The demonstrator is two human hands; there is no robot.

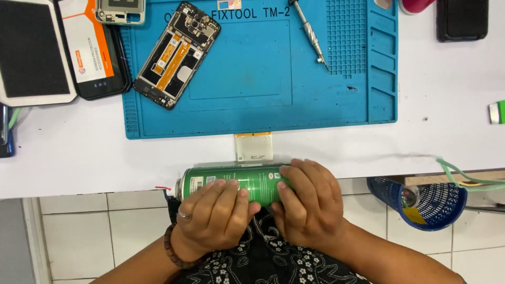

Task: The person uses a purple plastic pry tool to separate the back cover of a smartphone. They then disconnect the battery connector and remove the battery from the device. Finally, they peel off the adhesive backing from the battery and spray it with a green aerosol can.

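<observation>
A green spray can (252, 181) lies sideways at the table's near edge, held in both hands. My left hand (213, 218), with a ring and a bead bracelet, wraps its left half. My right hand (310, 202) covers its right end. Just beyond the can, a small flat pale battery-like pack (254, 146) rests on the white table (447, 115). Farther back, an opened phone (177, 52) with orange flex cables lies on a blue work mat (263, 100), and a metal screwdriver (310, 34) lies to its right.
At the back left lie a black screen protector pack (94, 47), a white-rimmed black pad (31, 50) and a small phone frame (120, 10). A black phone (462, 18) sits at the back right. A blue basket (426, 202) hangs below the table's edge over tiled floor.
</observation>
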